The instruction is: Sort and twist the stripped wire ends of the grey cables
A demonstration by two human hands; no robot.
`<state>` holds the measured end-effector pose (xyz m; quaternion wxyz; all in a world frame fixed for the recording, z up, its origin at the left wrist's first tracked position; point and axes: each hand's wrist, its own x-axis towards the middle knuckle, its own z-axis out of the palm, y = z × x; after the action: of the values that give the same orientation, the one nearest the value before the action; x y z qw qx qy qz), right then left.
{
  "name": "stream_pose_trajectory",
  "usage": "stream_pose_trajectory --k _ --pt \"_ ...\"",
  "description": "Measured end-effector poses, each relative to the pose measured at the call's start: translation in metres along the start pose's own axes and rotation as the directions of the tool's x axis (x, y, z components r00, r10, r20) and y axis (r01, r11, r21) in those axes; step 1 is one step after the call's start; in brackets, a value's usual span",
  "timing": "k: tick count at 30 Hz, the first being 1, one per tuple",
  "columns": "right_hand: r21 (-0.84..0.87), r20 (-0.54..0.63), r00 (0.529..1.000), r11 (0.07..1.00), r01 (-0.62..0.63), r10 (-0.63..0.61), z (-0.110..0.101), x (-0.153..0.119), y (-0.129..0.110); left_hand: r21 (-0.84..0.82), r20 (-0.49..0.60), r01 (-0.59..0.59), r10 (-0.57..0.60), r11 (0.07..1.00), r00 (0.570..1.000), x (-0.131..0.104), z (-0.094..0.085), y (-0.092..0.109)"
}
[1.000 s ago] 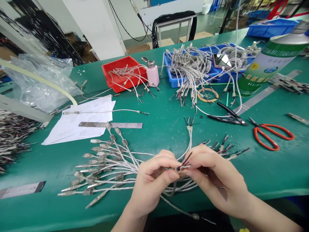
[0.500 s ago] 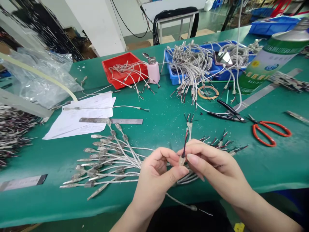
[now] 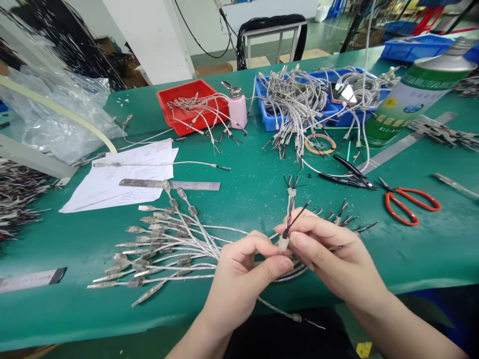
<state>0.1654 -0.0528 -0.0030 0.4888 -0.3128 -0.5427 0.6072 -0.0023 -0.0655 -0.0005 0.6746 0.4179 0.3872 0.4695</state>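
Note:
Low in the middle of the view, my left hand pinches the end of a cable by its clear plastic block. Thin black, red and white wires fan upward out of that block. My right hand is closed against the same end, its thumb and fingertips at the base of the wires; the other fingers curl behind. Beneath both hands runs a bundle of USB cables, plugs pointing left and bare wire ends to the right. Two stripped wire ends stick out just beyond my fingertips.
Red-handled scissors and black cutters lie right. Behind are a red tray, a pink pump bottle, a blue tray heaped with cables and a tall green-white can. A steel ruler crosses paper at left.
The wires at the held cable end have spread apart: the black one now leans right, separate from the red and white ones. Both hands stay nearly in place; the view has shifted slightly.

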Motion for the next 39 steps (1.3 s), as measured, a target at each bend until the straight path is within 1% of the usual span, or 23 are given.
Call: stream_pose_trajectory --k 2,7,11,18,25,27,32,34,39 --pt "-0.047 -0.003 1.000 0.999 0.003 -0.003 0.0012 -0.0008 -0.0007 -0.001 -0.024 -0.010 0.010 1.000 1.000 -0.0004 -0.0001 -0.0015" --pt "-0.166 0.017 0.999 0.985 0.040 -0.037 0.0032 -0.0013 -0.0044 -0.019 -0.015 -0.019 0.018 1.000 1.000 0.0018 0.0018 -0.0011" --pt "-0.182 0.022 0.998 0.982 0.058 -0.055 0.0032 -0.0024 -0.0047 -0.037 0.006 -0.047 0.047 0.998 0.999 0.0040 0.0039 0.0014" --pt "-0.237 -0.013 0.997 0.969 0.066 -0.071 0.0022 -0.0061 -0.0028 0.071 -0.018 -0.090 0.092 0.993 0.996 0.0047 0.0009 -0.0005" --pt "-0.249 0.006 0.995 0.963 0.101 -0.102 0.0014 -0.0091 -0.0013 0.118 -0.006 -0.149 0.151 0.982 0.988 0.0065 0.0006 -0.0011" --pt "-0.241 -0.004 0.995 0.966 0.095 -0.098 0.0024 -0.0088 -0.0021 0.123 -0.014 -0.135 0.138 0.983 0.990 0.0060 0.0009 -0.0013" --pt "-0.171 -0.037 0.997 0.984 0.058 -0.065 0.0052 -0.0058 -0.0029 0.060 0.003 -0.012 0.012 0.998 1.000 0.0037 0.0012 -0.0028" --pt "-0.143 -0.039 0.997 0.988 0.059 -0.065 0.0055 -0.0050 -0.0026 0.032 0.004 0.021 -0.021 0.999 1.000 0.0030 0.0013 -0.0032" --pt "-0.132 -0.047 0.997 0.989 0.060 -0.067 0.0053 -0.0043 -0.0028 -0.121 0.056 0.081 -0.075 0.989 0.996 0.0022 0.0026 -0.0010"
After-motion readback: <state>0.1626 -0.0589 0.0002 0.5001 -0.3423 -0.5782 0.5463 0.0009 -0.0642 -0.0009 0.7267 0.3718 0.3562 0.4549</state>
